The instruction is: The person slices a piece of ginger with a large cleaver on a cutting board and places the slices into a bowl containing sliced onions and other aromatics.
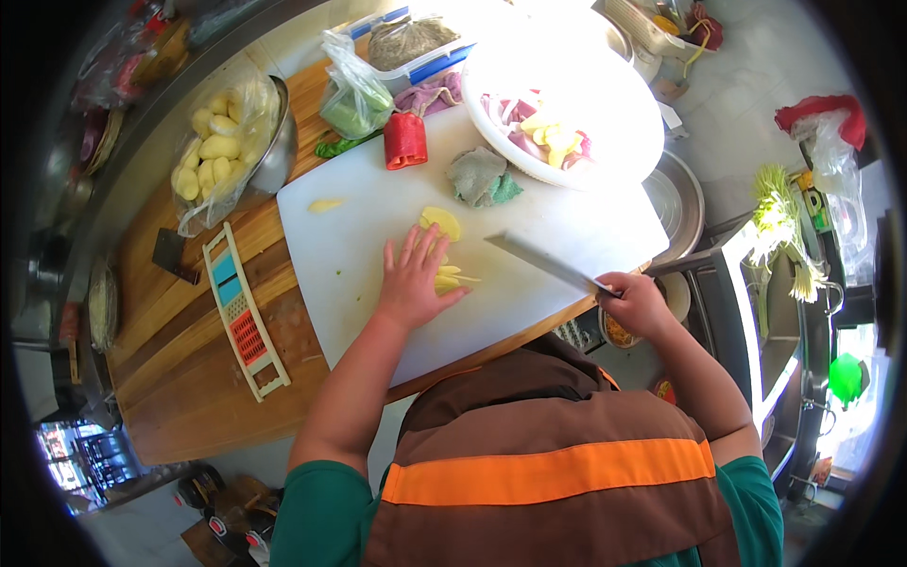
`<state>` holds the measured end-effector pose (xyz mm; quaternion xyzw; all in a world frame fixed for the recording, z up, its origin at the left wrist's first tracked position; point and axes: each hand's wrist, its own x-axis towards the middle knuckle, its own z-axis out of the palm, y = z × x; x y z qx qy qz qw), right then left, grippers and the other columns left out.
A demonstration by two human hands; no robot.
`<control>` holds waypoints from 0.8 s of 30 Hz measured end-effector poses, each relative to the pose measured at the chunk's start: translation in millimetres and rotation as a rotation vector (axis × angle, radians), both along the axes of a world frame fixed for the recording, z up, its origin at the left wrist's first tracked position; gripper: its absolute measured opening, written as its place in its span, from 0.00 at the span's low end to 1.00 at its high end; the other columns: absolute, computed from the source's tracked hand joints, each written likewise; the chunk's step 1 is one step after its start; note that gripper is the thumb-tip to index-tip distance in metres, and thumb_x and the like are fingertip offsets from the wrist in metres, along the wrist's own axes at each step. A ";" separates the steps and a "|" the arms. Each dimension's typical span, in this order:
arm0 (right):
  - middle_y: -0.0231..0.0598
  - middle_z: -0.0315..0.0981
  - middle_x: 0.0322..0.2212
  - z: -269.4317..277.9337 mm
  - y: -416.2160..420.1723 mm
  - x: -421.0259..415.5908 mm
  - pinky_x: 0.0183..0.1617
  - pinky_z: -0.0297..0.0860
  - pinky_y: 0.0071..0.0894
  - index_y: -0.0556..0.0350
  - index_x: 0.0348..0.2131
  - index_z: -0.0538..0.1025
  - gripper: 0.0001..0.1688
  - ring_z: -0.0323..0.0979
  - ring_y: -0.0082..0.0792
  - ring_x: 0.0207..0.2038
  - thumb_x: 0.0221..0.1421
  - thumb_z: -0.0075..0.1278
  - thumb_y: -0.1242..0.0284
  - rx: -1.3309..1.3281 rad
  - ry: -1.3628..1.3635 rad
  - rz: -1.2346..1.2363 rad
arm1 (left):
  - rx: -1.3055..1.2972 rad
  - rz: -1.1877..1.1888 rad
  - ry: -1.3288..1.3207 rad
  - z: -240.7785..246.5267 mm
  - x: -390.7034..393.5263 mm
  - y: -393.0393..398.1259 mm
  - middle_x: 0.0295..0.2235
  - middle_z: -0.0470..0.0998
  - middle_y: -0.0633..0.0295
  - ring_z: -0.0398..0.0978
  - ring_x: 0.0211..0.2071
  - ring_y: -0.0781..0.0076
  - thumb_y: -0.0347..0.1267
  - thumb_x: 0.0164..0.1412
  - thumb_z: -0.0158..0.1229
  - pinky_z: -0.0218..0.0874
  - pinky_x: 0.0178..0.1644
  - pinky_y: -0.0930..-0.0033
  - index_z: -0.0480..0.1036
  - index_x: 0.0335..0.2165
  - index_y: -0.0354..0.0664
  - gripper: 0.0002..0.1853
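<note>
My left hand (417,276) lies with fingers spread on a white cutting board (354,312), over thin yellow slices (448,278) that look like potato. A larger yellow slice (441,222) touches its fingertips. To the right, my right hand (634,301) grips the handle of a cleaver (542,261), its blade apart from the slices. A loose thin slice (325,205) rests at the board's upper left. Farther back on the board are a piece of red bell pepper (405,142) and a crumpled grey-green cloth (482,176).
A bag of peeled potatoes (220,147) leans in a steel bowl (283,142) at left, near a handheld grater (244,312) and a dark metal blade (173,255). A white basket (489,142) with cut onion overlaps the board's back right. A steel basin (680,205) stands beyond.
</note>
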<state>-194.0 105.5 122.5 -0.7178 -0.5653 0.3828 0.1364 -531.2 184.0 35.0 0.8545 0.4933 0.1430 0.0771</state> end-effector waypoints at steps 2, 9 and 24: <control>0.36 0.71 0.17 -23.1 -12.6 10.6 0.24 0.65 0.28 0.62 0.33 0.74 0.10 0.68 0.27 0.17 0.51 0.51 0.74 -0.143 0.361 -0.115 | 0.003 0.071 0.041 -11.6 11.0 14.6 0.61 0.54 0.59 0.47 0.64 0.56 0.55 0.48 0.59 0.35 0.63 0.36 0.60 0.57 0.48 0.41; 0.36 0.65 0.14 -41.9 -12.4 -12.7 0.17 0.61 0.26 0.60 0.30 0.68 0.06 0.62 0.27 0.12 0.50 0.50 0.77 -0.444 0.835 -0.417 | -0.094 0.001 -0.045 -15.6 24.9 62.2 0.58 0.60 0.52 0.53 0.61 0.49 0.52 0.48 0.61 0.46 0.62 0.47 0.65 0.52 0.40 0.38; 0.35 0.66 0.16 -49.6 38.2 -115.3 0.18 0.63 0.26 0.58 0.32 0.69 0.08 0.64 0.27 0.14 0.50 0.50 0.74 -0.597 0.822 -0.015 | 0.146 0.244 -0.593 -28.6 29.8 10.0 0.52 0.64 0.44 0.63 0.53 0.45 0.35 0.43 0.68 0.56 0.56 0.53 0.67 0.46 0.36 0.31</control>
